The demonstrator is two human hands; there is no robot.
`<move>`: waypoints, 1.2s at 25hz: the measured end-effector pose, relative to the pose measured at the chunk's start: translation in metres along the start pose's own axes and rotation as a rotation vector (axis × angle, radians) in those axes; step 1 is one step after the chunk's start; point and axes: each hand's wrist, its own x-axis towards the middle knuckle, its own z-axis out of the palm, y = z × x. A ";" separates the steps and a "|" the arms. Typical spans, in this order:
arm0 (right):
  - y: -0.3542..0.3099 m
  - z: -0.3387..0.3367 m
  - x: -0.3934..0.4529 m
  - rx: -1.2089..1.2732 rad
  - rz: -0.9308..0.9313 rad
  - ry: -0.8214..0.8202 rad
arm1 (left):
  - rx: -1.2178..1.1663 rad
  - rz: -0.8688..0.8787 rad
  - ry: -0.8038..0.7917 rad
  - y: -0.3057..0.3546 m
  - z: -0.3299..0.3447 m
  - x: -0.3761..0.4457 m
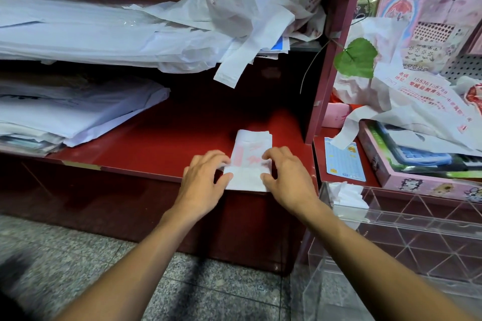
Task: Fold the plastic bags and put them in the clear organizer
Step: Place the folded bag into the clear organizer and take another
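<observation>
A white plastic bag with red print (251, 154) lies folded into a narrow strip on the red shelf (161, 138), its near end at the shelf's front edge. My left hand (204, 177) pinches the strip's left side between thumb and fingers. My right hand (285, 177) pinches its right side the same way. The clear organizer (407, 229) stands low at the right, with one folded white bag (345, 194) in its back left compartment. Loose crumpled bags (255, 10) are heaped on the upper shelf.
Stacks of flat white bags (78, 109) fill the left of both shelves. At the right, a pink box (417, 164) holds a calculator under another printed bag (417, 101). A blue card (344, 161) lies beside it. Grey speckled floor is below.
</observation>
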 end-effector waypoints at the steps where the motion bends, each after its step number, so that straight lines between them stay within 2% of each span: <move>1: 0.002 -0.001 -0.001 -0.013 -0.074 -0.042 | -0.001 0.062 -0.085 -0.003 0.000 -0.001; 4: 0.011 -0.008 -0.003 -0.095 -0.169 -0.200 | 0.025 0.082 -0.273 -0.009 -0.003 -0.001; 6: 0.015 -0.012 -0.005 -0.168 -0.219 -0.265 | 0.077 0.103 -0.273 -0.009 -0.004 -0.002; 9: 0.021 -0.010 -0.005 -0.232 -0.290 -0.286 | 0.064 0.105 -0.183 -0.009 -0.001 -0.003; 14: 0.025 -0.014 -0.004 0.213 -0.124 -0.141 | -0.189 -0.014 -0.175 -0.008 0.001 0.000; 20: 0.012 -0.012 0.002 0.337 0.112 -0.065 | -0.354 -0.192 -0.085 0.003 0.002 0.004; 25: 0.005 -0.008 0.005 0.217 0.177 -0.035 | -0.236 -0.158 -0.085 0.010 0.002 0.004; 30: 0.010 -0.007 0.001 -0.014 -0.043 -0.065 | 0.051 0.044 -0.193 0.001 0.001 0.000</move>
